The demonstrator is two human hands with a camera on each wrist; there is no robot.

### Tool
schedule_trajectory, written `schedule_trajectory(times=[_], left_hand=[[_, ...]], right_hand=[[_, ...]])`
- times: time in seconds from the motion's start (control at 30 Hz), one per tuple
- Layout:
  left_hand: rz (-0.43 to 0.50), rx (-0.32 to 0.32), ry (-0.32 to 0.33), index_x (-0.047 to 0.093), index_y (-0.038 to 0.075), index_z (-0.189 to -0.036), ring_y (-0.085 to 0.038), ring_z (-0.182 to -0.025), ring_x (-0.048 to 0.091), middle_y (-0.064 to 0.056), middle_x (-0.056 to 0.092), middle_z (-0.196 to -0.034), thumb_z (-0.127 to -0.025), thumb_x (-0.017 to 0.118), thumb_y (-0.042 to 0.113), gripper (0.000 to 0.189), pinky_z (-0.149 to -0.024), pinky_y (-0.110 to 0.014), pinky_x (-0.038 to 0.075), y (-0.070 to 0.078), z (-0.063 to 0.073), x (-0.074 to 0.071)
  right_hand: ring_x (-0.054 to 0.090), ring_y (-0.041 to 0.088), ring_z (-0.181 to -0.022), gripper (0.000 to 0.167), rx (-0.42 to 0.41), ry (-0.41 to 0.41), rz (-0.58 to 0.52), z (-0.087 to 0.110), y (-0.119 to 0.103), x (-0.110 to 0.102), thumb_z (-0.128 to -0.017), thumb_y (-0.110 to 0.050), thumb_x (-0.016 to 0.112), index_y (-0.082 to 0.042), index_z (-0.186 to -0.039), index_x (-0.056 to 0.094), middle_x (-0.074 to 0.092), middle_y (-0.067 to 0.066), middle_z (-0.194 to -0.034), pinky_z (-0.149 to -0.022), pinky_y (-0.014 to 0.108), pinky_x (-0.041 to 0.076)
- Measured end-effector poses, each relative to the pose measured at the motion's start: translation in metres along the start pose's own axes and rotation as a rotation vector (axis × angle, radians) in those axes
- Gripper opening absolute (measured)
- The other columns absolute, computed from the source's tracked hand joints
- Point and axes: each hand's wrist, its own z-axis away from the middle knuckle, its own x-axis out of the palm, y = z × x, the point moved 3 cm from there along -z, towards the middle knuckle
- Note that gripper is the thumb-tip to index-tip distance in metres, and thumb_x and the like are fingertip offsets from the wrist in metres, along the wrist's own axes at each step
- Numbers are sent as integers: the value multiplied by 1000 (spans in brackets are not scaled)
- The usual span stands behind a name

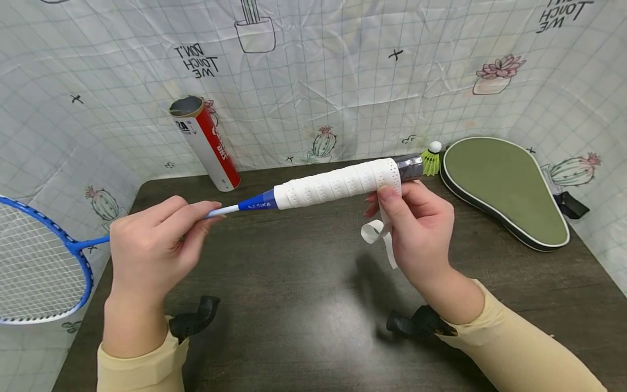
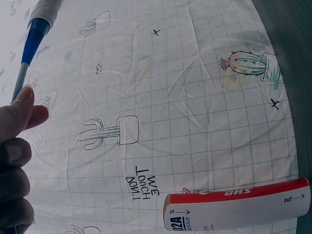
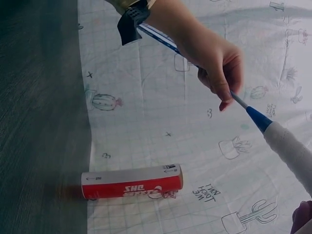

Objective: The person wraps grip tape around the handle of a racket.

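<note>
A blue and white badminton racket (image 1: 83,244) is held above the table, its strung head off to the left. My left hand (image 1: 154,242) pinches the thin shaft just short of the blue cone; in the left wrist view that hand (image 2: 17,146) shows thumb and fingertip on the shaft. White perforated grip tape (image 1: 338,182) winds in overlapping turns round most of the handle. The dark handle end (image 1: 410,167) is bare. Under that end my right hand (image 1: 416,223) pinches the tape between thumb and fingers, and a loose curled tail (image 1: 374,231) hangs below.
A red and white shuttlecock tube (image 1: 210,144) stands at the back left of the dark table (image 1: 294,305). Toward the back right are a yellow-green shuttlecock (image 1: 431,160) and an olive paddle-shaped case (image 1: 504,188). Patterned cloth (image 1: 303,81) hangs behind and at both sides.
</note>
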Motion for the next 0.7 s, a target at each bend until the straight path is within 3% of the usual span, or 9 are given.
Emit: schedule_trajectory(times=[0.13,0.3,0.53,0.7], left_hand=[[25,-21,13,79,3,-93,-12,-46,35,-5,64,-63,-85,81,12,12,-43,-31,28,-1,0,-1],[23,-25,38,76,3,-86,-12,-45,37,-4,63,-62,-95,75,26,24,-42,-32,29,-1,1,-1],[54,-1,86,76,3,-81,-14,-43,34,-3,61,-58,-98,72,26,29,-42,-30,23,0,0,-2],[61,-19,114,78,3,-80,-21,-48,48,-6,67,-64,-97,75,28,30,-48,-33,33,2,-2,0]], right_hand=[[64,20,-60,17,-28,9,-56,0,-1,1,-92,12,60,11,-76,67,71,10,-77,-61,30,58],[66,22,-63,20,-45,17,-108,0,-1,0,-92,14,57,9,-78,70,68,11,-77,-62,32,58],[66,21,-61,17,-38,20,-87,-2,1,-2,-93,11,63,14,-77,68,71,11,-77,-60,31,58],[65,21,-62,17,-23,23,-92,-3,3,-2,-92,13,59,11,-78,68,71,10,-78,-58,31,58]])
